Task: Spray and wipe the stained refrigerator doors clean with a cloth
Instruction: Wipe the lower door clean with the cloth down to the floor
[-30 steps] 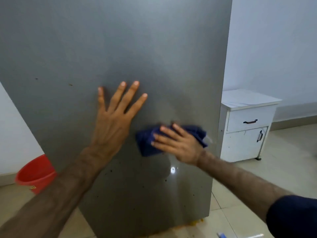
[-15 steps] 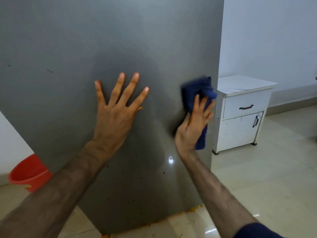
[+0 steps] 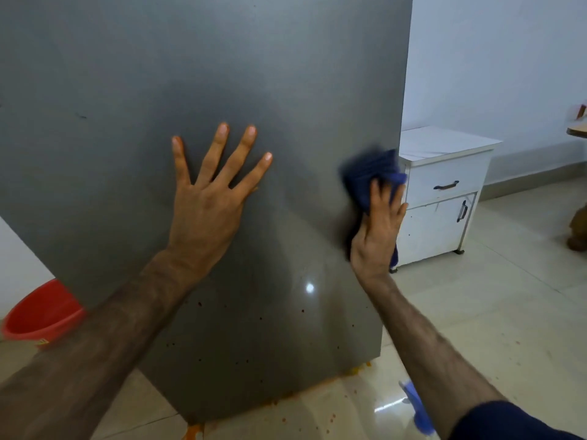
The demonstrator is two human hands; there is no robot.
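Grey refrigerator door fills most of the head view, tilted in frame. Left hand lies flat on the door near its middle, fingers straight and spread, palm against the metal, holding nothing. Right hand presses a dark blue cloth against the door close to its right edge, fingers straight and pointing up over the cloth, not curled round it. Cloth bunches above the fingertips and a strip hangs below the palm on the edge side; it is motion-blurred. Small dark red-brown specks dot the lower part of the door, below both hands, thicker toward the bottom edge. A bright light reflection sits on the door just below the right wrist. Orange stain on the tiled floor along the door's bottom edge. Blue-and-clear item on the floor by the right forearm, likely a spray bottle, partly hidden. White bedside cabinet with drawer and small door stands just beyond the refrigerator's right edge. Red plastic tub on the floor at the left edge, partly behind the refrigerator. Dark sleeve at bottom right.
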